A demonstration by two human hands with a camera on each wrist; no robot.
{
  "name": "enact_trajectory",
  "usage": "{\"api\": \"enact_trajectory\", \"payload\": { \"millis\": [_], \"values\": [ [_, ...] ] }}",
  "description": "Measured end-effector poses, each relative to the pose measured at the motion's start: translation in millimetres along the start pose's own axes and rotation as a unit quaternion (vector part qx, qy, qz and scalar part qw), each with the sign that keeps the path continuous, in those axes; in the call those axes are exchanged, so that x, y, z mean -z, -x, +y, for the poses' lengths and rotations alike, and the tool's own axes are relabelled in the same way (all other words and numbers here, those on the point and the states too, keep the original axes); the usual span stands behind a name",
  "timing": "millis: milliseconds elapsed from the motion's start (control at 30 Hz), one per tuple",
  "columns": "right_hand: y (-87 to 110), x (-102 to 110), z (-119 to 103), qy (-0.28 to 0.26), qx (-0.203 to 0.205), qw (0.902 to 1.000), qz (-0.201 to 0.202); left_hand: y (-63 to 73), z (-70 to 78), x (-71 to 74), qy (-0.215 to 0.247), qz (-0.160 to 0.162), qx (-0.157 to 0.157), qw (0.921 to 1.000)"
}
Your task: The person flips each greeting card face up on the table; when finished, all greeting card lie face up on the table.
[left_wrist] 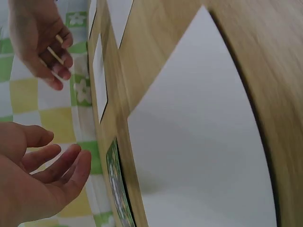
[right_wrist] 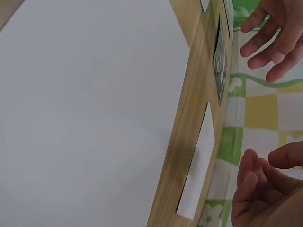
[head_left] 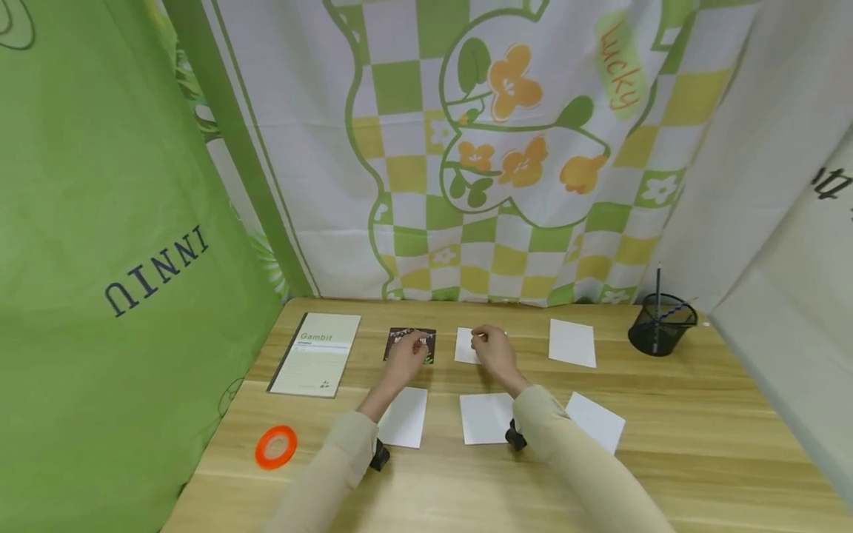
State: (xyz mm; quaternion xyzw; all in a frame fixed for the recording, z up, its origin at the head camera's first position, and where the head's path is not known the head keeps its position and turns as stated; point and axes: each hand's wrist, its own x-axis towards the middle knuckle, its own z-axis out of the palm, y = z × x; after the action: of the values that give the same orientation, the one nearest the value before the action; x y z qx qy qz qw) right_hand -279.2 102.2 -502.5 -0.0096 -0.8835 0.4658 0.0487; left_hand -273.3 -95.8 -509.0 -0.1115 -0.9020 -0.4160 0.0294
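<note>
My left hand [head_left: 405, 358] hovers over a dark printed card [head_left: 429, 345] in the back row, fingers loosely bent and holding nothing. In the left wrist view the same hand [left_wrist: 45, 175] is apart from the card [left_wrist: 118, 187]. My right hand [head_left: 496, 355] is above a small white card [head_left: 464, 346], partly covering it in the head view. Its fingers curve loosely with nothing between them, as the right wrist view shows of the hand [right_wrist: 270, 189]. Under the forearms lie white cards, one on the left [head_left: 406, 423] and one in the middle [head_left: 481, 420].
Another white card [head_left: 571, 342] lies at the back right, and a tilted one [head_left: 597, 420] lies partly behind the right sleeve. A notebook [head_left: 316, 359] and an orange tape roll [head_left: 275, 447] are on the left. A black mesh pen holder [head_left: 660, 329] stands far right. Patterned curtains enclose the table.
</note>
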Motion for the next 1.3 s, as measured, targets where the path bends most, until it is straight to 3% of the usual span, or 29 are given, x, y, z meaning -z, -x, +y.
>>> {"api": "enact_trajectory", "payload": {
  "millis": [133, 333, 567, 833, 1300],
  "values": [
    [1.6, 12.1, 9.3, 0.007, 0.001, 0.9999, 0.008, -0.7, 11.4, -18.6, -0.024, -0.025, -0.025, 0.9991],
    [2.7, 22.9, 20.5, 0.02, -0.013, 0.9997, -0.002, -3.4, 21.8, -44.1, -0.018, -0.033, -0.027, 0.9989],
    [5.1, 26.9, 25.9, 0.074, -0.001, 0.9972, -0.002, -7.0, 25.2, -66.6, -0.094, -0.019, -0.02, 0.9952],
    [9.9, 30.1, 35.7, 0.129, -0.016, 0.9912, -0.026, -6.0, 26.9, -75.3, -0.153, -0.037, 0.001, 0.9876],
    [8.2, 27.0, 41.7, 0.152, -0.014, 0.9877, -0.033, -12.3, 33.5, -83.3, -0.253, -0.053, -0.018, 0.9657]
  ]
}}
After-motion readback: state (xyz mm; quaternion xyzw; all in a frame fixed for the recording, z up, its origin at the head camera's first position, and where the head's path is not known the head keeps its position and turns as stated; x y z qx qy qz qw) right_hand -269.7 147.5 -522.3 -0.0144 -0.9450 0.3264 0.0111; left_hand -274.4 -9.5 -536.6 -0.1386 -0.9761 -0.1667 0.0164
